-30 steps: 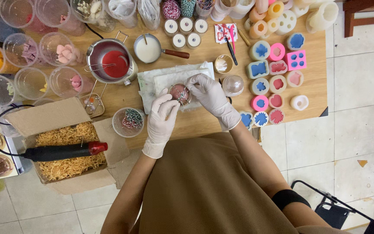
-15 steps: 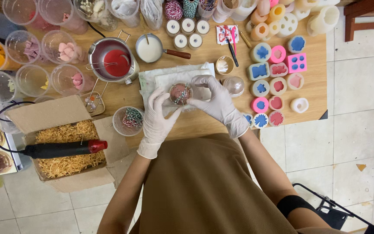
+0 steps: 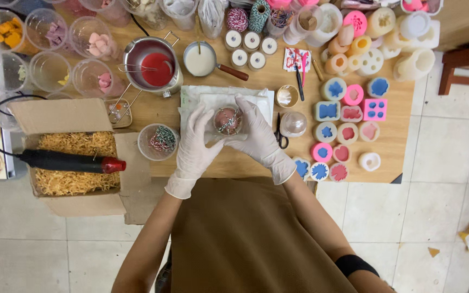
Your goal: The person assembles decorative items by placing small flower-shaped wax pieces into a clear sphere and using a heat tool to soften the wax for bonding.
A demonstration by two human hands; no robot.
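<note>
At the far left we see a cardboard box (image 3: 66, 116) full of yellow shredded paper (image 3: 74, 163), standing beside the worktop (image 3: 256, 157), with a black tool with a red tip (image 3: 66, 161) lying across it, its cord looping away to the left. Above the box stand clear plastic cups (image 3: 50, 54), some holding orange, purple and pink pieces. Next comes a metal pot of red wax (image 3: 152, 65), then a small pan of white wax (image 3: 201, 58) with a wooden handle, and in front of them a cup holding red-and-green twine (image 3: 161, 140).

In the middle, over a white cloth (image 3: 202, 95), we find our left hand (image 3: 194, 149) in a white glove, its fingers curled in a closed grip around the left side of a clear round ball (image 3: 228, 120) with pink filling and thin twine crossing its face. Our right hand (image 3: 256, 135), also gloved, wraps the ball from the right, so both grips hold it just above the worktop.

Just right of the right hand lie black scissors (image 3: 281, 135) and a clear dome (image 3: 293, 122). Further right we see silicone moulds (image 3: 348, 114), pink and pale blue, filled with blue and red wax, and white and orange moulds (image 3: 365, 54) at the far edge. A tiled floor (image 3: 441, 179) lies beyond the worktop.
</note>
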